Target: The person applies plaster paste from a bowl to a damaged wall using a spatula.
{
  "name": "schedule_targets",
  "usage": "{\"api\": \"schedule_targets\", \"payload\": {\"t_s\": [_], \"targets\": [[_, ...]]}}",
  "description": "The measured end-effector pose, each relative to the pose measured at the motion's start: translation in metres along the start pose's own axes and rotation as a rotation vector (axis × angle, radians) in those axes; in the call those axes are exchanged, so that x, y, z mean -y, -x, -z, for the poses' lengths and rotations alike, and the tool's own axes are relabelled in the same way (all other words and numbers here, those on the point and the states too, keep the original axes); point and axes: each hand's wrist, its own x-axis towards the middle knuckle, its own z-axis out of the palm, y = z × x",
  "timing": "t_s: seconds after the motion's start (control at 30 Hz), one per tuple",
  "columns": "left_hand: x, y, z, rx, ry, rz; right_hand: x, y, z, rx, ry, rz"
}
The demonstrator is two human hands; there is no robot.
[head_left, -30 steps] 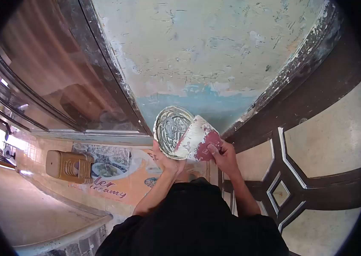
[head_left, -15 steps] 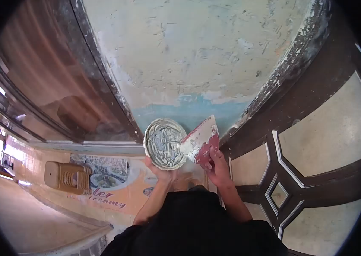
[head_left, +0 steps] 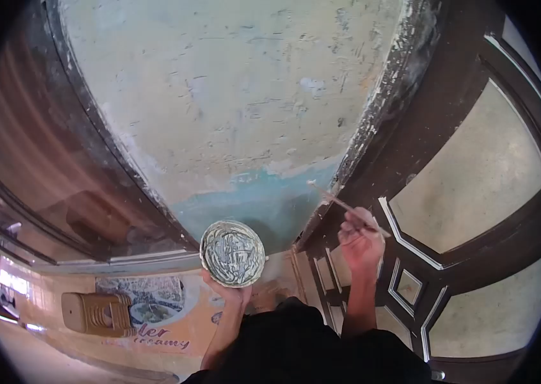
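My left hand [head_left: 232, 293] is closed on the lower rim of a round bowl [head_left: 205, 265], held below the wall's blue band. Whitish putty [head_left: 233, 255] is smeared in swirls over the inside of the bowl. Off to the right, my right hand [head_left: 361, 242] grips a red putty spreader [head_left: 347, 206], seen nearly edge-on. A dab of pale putty [head_left: 312, 184] sits at the spreader's tip, close to the right edge of the wall. The wall [head_left: 232, 115] has patchy pale filler with nicks and scratches, and a light blue strip low down.
A dark panelled door [head_left: 437, 160] with pale insets stands at the right. Dark-framed glass [head_left: 59, 160] is on the left. Stacked brown plastic stools [head_left: 94, 313] stand on the floor beside a printed sheet [head_left: 187, 313].
My right hand has moved right and up, away from the bowl, turning the spreader edge-on. The bowl sits slightly lower and further left in view. The camera view has shifted too.
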Motion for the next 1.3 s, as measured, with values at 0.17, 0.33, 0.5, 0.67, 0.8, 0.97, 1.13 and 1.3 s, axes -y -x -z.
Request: {"api": "schedule_targets", "payload": {"t_s": [0.17, 0.33, 0.5, 0.67, 0.8, 0.97, 1.13, 1.3], "targets": [[0.009, -0.006, -0.004, -0.019, -0.049, 0.027, 0.037, -0.028, 0.012, -0.114, 0.015, 0.152], [0.009, -0.001, -0.024, 0.04, -0.011, 0.138, -0.004, -0.083, 0.053, -0.088, 0.033, 0.151], [0.012, -0.006, -0.023, 0.019, 0.003, 0.112, -0.05, -0.133, 0.071, -0.163, -0.099, -0.009], [0.012, -0.017, -0.008, -0.01, 0.04, 0.053, -0.071, -0.171, 0.089, -0.223, -0.187, 0.001], [0.012, -0.023, -0.001, -0.038, 0.035, 0.023, -0.067, -0.186, 0.079, -0.285, -0.118, 0.033], [0.015, -0.03, 0.006, -0.062, 0.018, 0.056, -0.084, -0.197, 0.106, -0.326, 0.054, 0.059], [0.019, -0.035, 0.011, -0.024, 0.003, 0.057, -0.089, -0.167, 0.12, -0.302, 0.003, 0.06], [0.02, -0.038, 0.009, -0.021, -0.014, 0.059, -0.066, -0.156, 0.089, -0.267, -0.091, 0.044]]}}
